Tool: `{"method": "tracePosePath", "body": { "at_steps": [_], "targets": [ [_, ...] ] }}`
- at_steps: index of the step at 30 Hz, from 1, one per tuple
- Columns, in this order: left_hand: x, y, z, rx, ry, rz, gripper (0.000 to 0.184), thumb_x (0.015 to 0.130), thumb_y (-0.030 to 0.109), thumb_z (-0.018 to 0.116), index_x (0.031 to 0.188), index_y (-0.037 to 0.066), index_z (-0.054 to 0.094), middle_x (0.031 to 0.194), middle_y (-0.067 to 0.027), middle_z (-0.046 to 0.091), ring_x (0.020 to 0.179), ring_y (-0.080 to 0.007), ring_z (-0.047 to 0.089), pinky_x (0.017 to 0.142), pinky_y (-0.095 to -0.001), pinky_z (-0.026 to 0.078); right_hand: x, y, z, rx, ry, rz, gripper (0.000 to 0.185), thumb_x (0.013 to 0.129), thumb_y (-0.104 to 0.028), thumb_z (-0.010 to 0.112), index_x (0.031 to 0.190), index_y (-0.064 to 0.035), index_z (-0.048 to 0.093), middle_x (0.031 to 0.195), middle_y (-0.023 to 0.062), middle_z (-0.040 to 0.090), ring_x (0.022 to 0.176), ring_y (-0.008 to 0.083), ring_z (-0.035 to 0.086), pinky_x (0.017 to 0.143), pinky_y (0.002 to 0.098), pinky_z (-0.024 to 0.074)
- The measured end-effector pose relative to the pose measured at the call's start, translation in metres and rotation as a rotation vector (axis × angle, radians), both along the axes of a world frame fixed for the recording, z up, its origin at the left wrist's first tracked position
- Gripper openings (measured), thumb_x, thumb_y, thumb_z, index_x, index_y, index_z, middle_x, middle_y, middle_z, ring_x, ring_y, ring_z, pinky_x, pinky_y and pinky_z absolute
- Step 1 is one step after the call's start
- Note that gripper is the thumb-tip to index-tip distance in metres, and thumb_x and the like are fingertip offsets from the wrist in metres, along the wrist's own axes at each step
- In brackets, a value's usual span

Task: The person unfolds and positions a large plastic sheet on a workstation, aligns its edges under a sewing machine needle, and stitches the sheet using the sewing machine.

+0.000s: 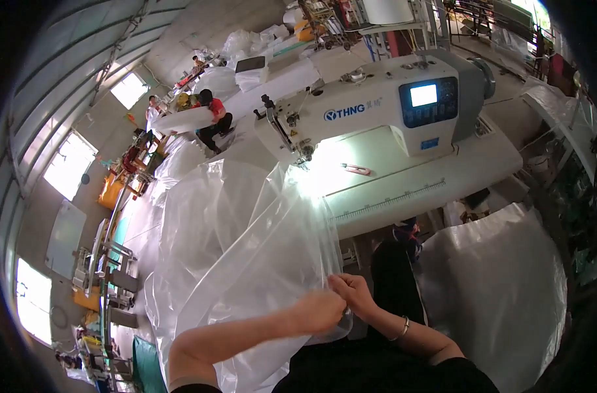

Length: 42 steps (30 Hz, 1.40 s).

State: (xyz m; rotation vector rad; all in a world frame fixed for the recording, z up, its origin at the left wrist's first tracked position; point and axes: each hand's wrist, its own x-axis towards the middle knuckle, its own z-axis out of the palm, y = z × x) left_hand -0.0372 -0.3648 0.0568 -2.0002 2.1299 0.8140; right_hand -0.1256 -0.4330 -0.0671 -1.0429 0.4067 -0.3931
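Note:
A large clear plastic sheet (246,262) hangs from the needle area of a white sewing machine (370,105) down to my lap. My left hand (319,311), slightly blurred, is closed on the sheet's near edge. Right beside it, my right hand (354,295), with a bracelet at the wrist, pinches the same edge. The exact finger grip is partly hidden. At the machine's head, the top of the sheet lies under the bright lamp, where glare hides the needle and foot. A small red-handled tool (356,169) rests on the machine bed.
A ruler scale (390,200) runs along the front of the machine table. To my right stands a big translucent plastic sheet (495,288). A person in red (213,118) crouches beyond the machine, among plastic piles. Workbenches (108,262) line the left wall.

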Motion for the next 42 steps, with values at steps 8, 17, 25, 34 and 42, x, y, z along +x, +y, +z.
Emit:
{"method": "tracePosePath", "body": {
  "at_steps": [8,17,25,34,42],
  "targets": [
    [0.154,-0.108,-0.049,-0.533,-0.598,-0.084,0.023,0.082,0.021,0.054,0.091,0.0,0.06,0.102,-0.0149,0.058,0.102,-0.0299,0.053,0.081,-0.0393,0.046,-0.014,-0.018,0.024,-0.051,0.132,-0.004,0.03,0.093,-0.026,0.049,0.085,0.0009,0.062,0.071,0.0001,0.057,0.062,0.0084,0.049,0.056,0.0251,0.0406],
    [0.188,-0.152,-0.057,-0.605,-0.241,0.265,0.027,0.086,0.027,0.054,0.094,0.002,0.059,0.1,-0.0141,0.056,0.096,-0.0306,0.057,0.08,-0.039,0.047,-0.029,-0.068,0.001,-0.337,0.37,0.119,0.027,0.09,-0.021,0.053,0.081,0.0017,0.065,0.07,0.0013,0.061,0.064,0.0075,0.053,0.059,0.0236,0.0438],
    [0.181,-0.153,-0.068,-0.686,-0.191,0.515,0.023,0.087,0.028,0.052,0.093,0.006,0.059,0.1,-0.013,0.056,0.086,-0.0328,0.059,0.072,-0.0426,0.048,0.078,-0.152,0.068,-1.214,0.428,-0.295,0.029,0.081,-0.025,0.06,0.069,0.0008,0.061,0.064,0.0189,0.059,0.061,0.0336,0.06,0.055,0.0392,0.0464],
    [0.188,-0.147,-0.074,-0.846,-0.032,0.567,0.022,0.083,0.026,0.053,0.092,0.006,0.053,0.098,-0.0129,0.056,0.081,-0.0353,0.059,0.067,-0.0461,0.048,0.169,-0.182,0.051,-1.169,0.603,-0.396,0.035,0.069,-0.033,0.071,0.053,-0.0045,0.06,0.054,0.0171,0.057,0.048,0.0276,0.057,0.046,0.0373,0.0413],
    [0.184,-0.146,-0.065,-0.748,-0.053,0.552,0.023,0.085,0.028,0.051,0.088,0.006,0.056,0.097,-0.0125,0.056,0.084,-0.0335,0.059,0.07,-0.045,0.047,0.205,-0.207,0.028,-1.102,0.667,-0.557,0.029,0.065,-0.025,0.069,0.053,-0.0021,0.058,0.053,0.0198,0.055,0.047,0.0312,0.057,0.047,0.0404,0.0419]
  ]
}}
